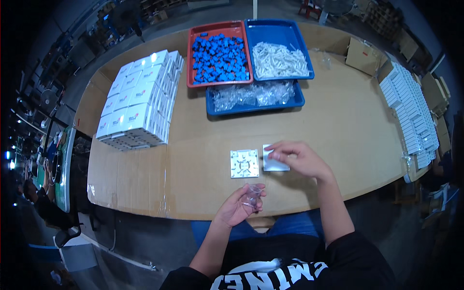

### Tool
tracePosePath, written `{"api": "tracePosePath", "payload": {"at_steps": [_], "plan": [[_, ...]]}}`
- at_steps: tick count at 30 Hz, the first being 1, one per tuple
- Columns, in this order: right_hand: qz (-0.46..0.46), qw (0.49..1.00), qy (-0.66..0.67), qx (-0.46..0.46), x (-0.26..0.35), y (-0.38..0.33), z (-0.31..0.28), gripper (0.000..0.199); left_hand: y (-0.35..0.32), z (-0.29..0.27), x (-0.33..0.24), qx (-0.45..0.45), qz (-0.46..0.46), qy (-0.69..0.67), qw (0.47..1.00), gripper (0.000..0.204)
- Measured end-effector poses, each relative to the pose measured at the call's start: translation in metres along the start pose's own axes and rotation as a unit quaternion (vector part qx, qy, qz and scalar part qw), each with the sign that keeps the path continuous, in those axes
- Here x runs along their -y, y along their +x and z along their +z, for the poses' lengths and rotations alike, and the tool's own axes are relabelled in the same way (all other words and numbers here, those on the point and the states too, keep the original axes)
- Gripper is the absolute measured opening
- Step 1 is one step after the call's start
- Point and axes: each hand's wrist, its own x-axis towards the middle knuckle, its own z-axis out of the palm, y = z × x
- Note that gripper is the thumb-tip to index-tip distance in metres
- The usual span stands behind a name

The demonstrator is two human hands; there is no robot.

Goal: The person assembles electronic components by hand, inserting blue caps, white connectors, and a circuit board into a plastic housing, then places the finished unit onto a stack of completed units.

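Observation:
My left hand (238, 207), near the table's front edge, is closed round a small clear plastic piece (252, 195); its exact kind is hard to make out. Just beyond it lies a square white plastic base (244, 163), its ribbed inner side with a round centre facing up. Beside that base, to the right, is a smooth white square plate (276, 163). Over this plate hovers my right hand (298, 158), its fingers bent but apart and pointing left. I see nothing between them, and whether the fingertips touch the plate I cannot tell.
Boxed white units (133, 96) stand stacked at left. At the back are a red tray (191, 58) of blue parts, a blue tray (273, 31) of white sticks, and a lower blue tray (256, 110) of clear plastic. White plates (411, 116) stand stacked at right.

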Motion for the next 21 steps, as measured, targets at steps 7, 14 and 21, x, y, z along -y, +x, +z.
{"api": "tracePosePath", "payload": {"at_steps": [7, 14, 21], "plan": [[-0.076, 0.965, -0.126, -0.218, -0.035, 0.124, -0.124, 0.02, 0.007, -0.009, 0.0, 0.036, 0.0, -0.1, 0.994, 0.055], [-0.063, 0.875, -0.386, -0.284, -0.02, 0.201, -0.179, 0.017, 0.012, -0.011, 0.001, 0.049, -0.004, -0.108, 0.993, 0.057], [-0.067, 0.823, -0.517, -0.227, -0.019, 0.234, -0.159, 0.014, 0.008, -0.012, 0.001, 0.049, -0.005, -0.108, 0.993, 0.059]]}}
